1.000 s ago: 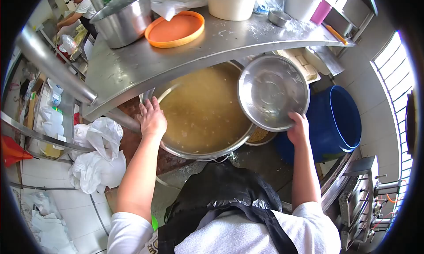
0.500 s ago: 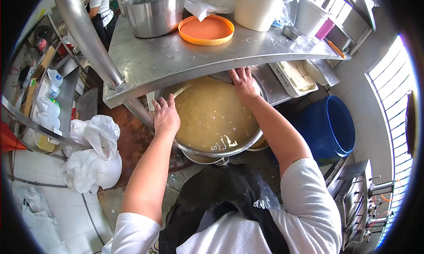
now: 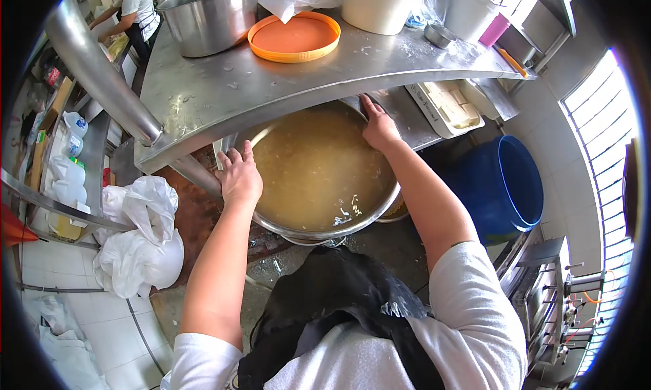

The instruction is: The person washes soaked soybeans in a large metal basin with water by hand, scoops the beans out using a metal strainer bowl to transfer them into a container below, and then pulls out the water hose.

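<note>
A wide metal basin holds cloudy yellow-brown liquid, with a few pale bits near its front edge. Its far side lies under a steel shelf. My left hand grips the left rim, fingers pointing away from me and slightly apart. At the far right rim, my right hand is closed over the edge, its fingers partly hidden below. The basin appears to rest on another container, of which only a little shows beneath the front rim.
The steel shelf carries a steel pot, an orange lid and a white bucket. A blue barrel stands right, white bags left. A labelled white tray lies behind. Another person works far left.
My right hand has gone from lying spread on the far rim to closing over the right rim. My left hand stays on the left rim. The view has shifted.
</note>
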### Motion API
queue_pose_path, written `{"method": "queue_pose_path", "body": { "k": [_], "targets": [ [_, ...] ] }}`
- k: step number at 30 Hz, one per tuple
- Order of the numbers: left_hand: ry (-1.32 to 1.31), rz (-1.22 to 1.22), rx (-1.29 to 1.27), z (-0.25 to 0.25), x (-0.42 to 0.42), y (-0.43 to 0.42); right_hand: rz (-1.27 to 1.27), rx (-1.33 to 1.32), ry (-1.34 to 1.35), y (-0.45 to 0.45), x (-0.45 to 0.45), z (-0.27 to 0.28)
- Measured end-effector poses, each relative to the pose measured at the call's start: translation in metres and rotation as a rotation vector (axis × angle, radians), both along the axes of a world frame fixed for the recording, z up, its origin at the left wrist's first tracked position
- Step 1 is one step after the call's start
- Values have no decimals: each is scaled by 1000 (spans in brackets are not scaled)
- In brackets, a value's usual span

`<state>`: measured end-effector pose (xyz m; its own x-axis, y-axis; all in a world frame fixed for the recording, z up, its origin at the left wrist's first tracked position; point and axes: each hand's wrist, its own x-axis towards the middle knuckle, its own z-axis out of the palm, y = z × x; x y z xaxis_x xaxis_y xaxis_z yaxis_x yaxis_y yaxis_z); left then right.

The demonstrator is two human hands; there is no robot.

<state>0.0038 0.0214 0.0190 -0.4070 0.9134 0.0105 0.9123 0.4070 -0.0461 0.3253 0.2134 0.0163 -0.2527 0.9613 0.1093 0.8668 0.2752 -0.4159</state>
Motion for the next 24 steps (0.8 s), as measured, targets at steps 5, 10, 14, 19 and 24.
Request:
{"method": "queue_pose_path", "body": {
  "k": [5, 10, 14, 19, 24],
  "targets": [
    [10, -1, -8, 3, 3, -1, -16, -80, 96, 0, 13, -4],
    [8, 10, -13, 1, 2, 1, -76, -273, 87, -7, 9, -19],
    [39, 1, 9, -1, 3, 0, -18, -273, 214, -27, -2, -32],
    [41, 17, 8, 2, 5, 0, -74, -307, 286, -58, -22, -48],
    [27, 32, -23, 9, 8, -1, -63, -417, 386, -75, -37, -42]
  ]
}}
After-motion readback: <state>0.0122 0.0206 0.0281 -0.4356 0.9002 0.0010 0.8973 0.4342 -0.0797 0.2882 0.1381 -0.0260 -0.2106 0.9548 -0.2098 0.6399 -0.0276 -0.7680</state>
